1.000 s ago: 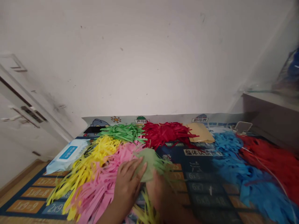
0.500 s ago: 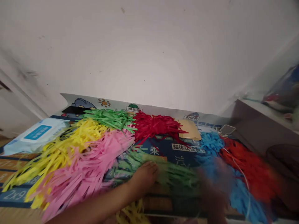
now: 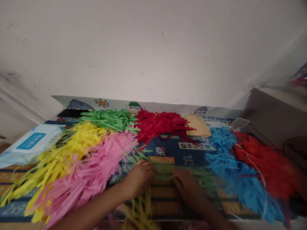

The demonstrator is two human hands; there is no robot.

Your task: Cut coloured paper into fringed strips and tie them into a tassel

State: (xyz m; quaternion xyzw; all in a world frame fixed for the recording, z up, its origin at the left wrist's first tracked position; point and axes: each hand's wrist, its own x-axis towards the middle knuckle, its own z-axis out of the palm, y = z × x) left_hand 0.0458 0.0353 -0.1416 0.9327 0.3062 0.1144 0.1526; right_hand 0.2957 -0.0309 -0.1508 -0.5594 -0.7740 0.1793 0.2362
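Observation:
A bundle of green paper strips (image 3: 165, 170) stretches across the middle of the printed mat, its right part smeared by motion. My left hand (image 3: 141, 177) is closed round its left part, strip ends sticking out beyond the fingers. On the right part, my right hand (image 3: 186, 183) has its fingers curled over the strips, a little blurred. Yellow strips (image 3: 140, 210) hang below my left hand near the front edge. Left of that hand lies a pile of pink strips (image 3: 96, 169); blue strips (image 3: 230, 166) lie to the right of my right hand.
Yellow (image 3: 64, 156), green (image 3: 107, 118) and dark red piles (image 3: 160, 124) spread behind, orange-red strips (image 3: 266, 166) at right. A wipes pack (image 3: 33, 140), a black flat object (image 3: 72, 113), brown paper (image 3: 198, 125) and a white cord (image 3: 257, 172) also lie there. The wall (image 3: 144, 48) rises behind.
My right hand has moved left from the blue strips onto the green bundle. My left hand has shifted slightly left and stays closed on it. The view has turned slightly.

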